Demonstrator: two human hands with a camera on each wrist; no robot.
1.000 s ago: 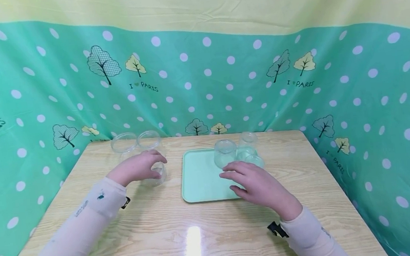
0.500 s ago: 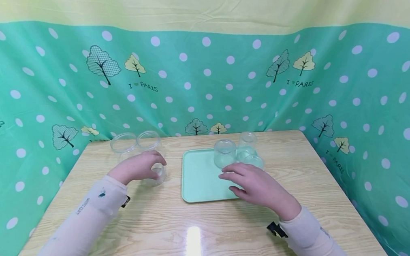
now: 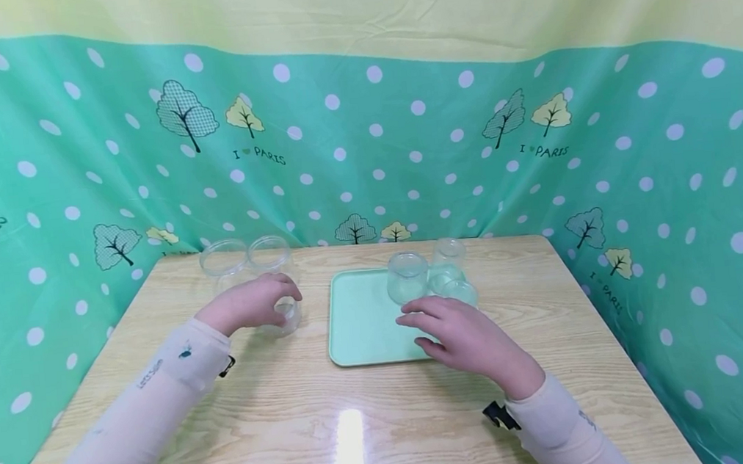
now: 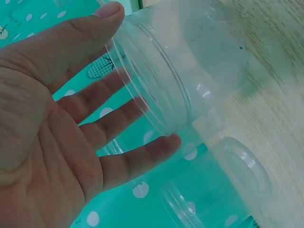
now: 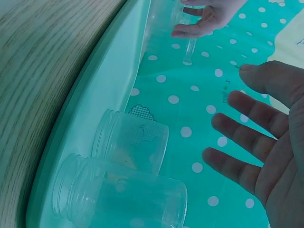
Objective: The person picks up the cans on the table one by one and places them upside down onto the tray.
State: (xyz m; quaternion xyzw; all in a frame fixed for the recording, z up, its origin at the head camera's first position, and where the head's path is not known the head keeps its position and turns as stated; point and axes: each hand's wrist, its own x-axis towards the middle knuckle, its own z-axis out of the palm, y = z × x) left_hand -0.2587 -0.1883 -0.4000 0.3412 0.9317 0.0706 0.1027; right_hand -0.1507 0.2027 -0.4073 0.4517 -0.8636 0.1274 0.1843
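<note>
In the head view, my left hand (image 3: pixel 248 304) reaches over a clear plastic jar (image 3: pixel 289 324) on the left of the table. The left wrist view shows thumb and fingers around the threaded rim of this jar (image 4: pixel 209 57), which stands mouth up. My right hand (image 3: pixel 463 338) hovers palm down over the green tray (image 3: pixel 367 328), fingers spread and slightly bent, holding nothing. Several clear jars crowd the tray's right side, among them a wide jar (image 3: pixel 408 288) and a smaller jar (image 3: pixel 463 292). In the right wrist view, two jars (image 5: pixel 128 199) stand mouth down, apart from the right fingers.
Two taller clear jars, a wide-mouthed one (image 3: pixel 225 268) and a narrower one (image 3: pixel 271 259), stand behind the left hand at the table's back left. A green dotted curtain (image 3: pixel 364 151) closes in the wooden table (image 3: pixel 283 431) at the back and sides.
</note>
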